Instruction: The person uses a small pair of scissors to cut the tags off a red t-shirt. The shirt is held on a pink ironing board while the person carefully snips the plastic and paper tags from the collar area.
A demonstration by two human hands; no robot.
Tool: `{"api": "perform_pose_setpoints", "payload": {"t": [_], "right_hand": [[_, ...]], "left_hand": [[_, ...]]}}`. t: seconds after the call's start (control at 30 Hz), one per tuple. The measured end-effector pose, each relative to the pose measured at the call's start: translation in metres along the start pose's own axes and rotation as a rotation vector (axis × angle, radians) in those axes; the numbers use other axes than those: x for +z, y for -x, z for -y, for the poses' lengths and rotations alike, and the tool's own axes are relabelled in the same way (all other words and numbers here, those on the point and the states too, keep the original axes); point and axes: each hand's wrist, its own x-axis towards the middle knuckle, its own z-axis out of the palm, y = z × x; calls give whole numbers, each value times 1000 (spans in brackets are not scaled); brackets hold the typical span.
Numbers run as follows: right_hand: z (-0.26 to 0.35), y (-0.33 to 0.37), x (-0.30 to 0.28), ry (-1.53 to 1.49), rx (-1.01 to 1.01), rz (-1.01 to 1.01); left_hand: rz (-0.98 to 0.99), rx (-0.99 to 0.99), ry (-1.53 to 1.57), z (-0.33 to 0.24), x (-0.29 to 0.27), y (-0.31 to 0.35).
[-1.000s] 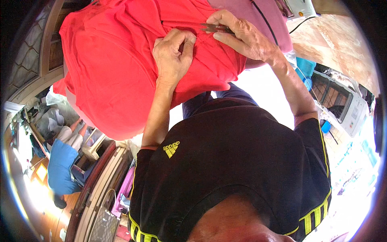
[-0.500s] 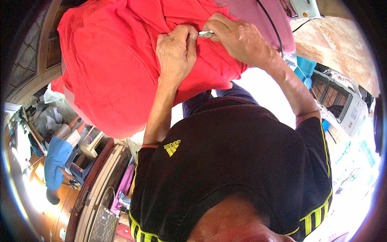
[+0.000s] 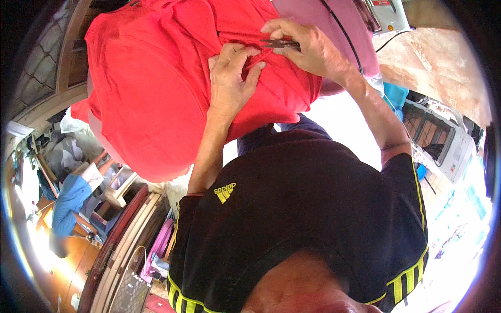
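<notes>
A large red cloth (image 3: 148,88), apparently a garment, lies spread and wrinkled in front of me. My left hand (image 3: 229,81) rests on it, fingers bent, with a gap between thumb and forefinger and nothing visible between them. Just to its right, my right hand (image 3: 319,52) grips a pair of dark metal thread snips (image 3: 284,44). Their pointed blades reach left over the cloth, slightly apart and close to the left fingertips. Any thread there is too fine to make out.
Under the red cloth is a mauve surface (image 3: 347,44) crossed by a black cord (image 3: 350,36). A white machine (image 3: 391,15) stands at the far right. A white-framed appliance (image 3: 443,138) is at right. Another person in blue (image 3: 70,201) sits at far left.
My left thumb and forefinger have parted from their pinch. My right hand has drawn slightly away to the right, and the snips now point left with their blades showing.
</notes>
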Motion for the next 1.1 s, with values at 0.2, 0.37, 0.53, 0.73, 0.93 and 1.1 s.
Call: {"api": "perform_pose_setpoints", "payload": {"t": [0.2,0.37,0.53,0.73,0.93,1.1], "right_hand": [[27,-1,5,109,-76,-51],[32,-6,8,150,-67,-36],[13,-7,4,-194,211,11],[19,-13,-38,-25,99,260],[24,-23,-41,96,-44,409],[27,-28,-37,135,-11,468]], "left_hand": [[-67,-41,71,5,7,-1],[1,-85,53,2,3,-5],[14,-107,141,2,1,-8],[-13,-114,141,4,1,-6],[-24,-121,161,7,2,-2],[-2,-133,175,9,0,-1]]}}
